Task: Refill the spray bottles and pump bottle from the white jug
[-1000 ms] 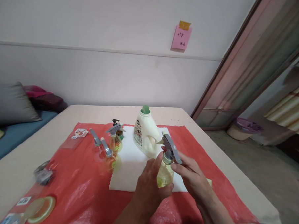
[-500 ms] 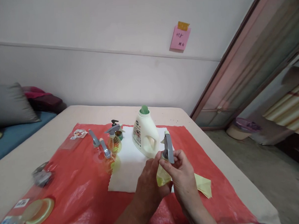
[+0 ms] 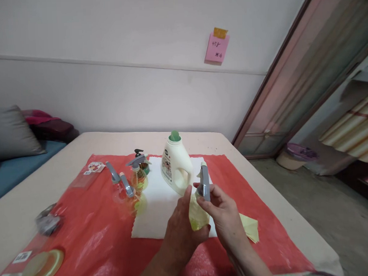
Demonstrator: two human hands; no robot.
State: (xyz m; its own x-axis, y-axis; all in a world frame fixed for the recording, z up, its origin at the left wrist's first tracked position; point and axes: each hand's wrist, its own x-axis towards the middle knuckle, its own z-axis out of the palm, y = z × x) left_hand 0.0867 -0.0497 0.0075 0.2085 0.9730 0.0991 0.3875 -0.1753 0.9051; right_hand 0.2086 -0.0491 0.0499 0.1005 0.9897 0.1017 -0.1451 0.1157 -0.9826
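Note:
Between my two hands stands a clear spray bottle (image 3: 199, 214) with yellowish liquid low inside and a grey trigger head (image 3: 205, 182) on top. My left hand (image 3: 181, 224) wraps round the bottle's body from the left. On the right, my right hand (image 3: 225, 213) grips the trigger head near its collar, thumb in front and fingers behind. Just behind them is a cream detergent jug (image 3: 176, 164), uncapped, with something green (image 3: 174, 135) in its mouth. The bottle's base is partly hidden by my left hand.
Several spray bottles (image 3: 139, 176) cluster at the left of a white sheet (image 3: 153, 216) on red plastic (image 3: 103, 235). A yellow paper stack (image 3: 249, 228) lies right of my hands. At the left are a round lid (image 3: 52, 268) and a crumpled bag (image 3: 49, 221).
My left hand has shifted from the bottle's neck area lower onto its body, its fingers opening a little. My right hand remains on the trigger head. The view has moved slightly.

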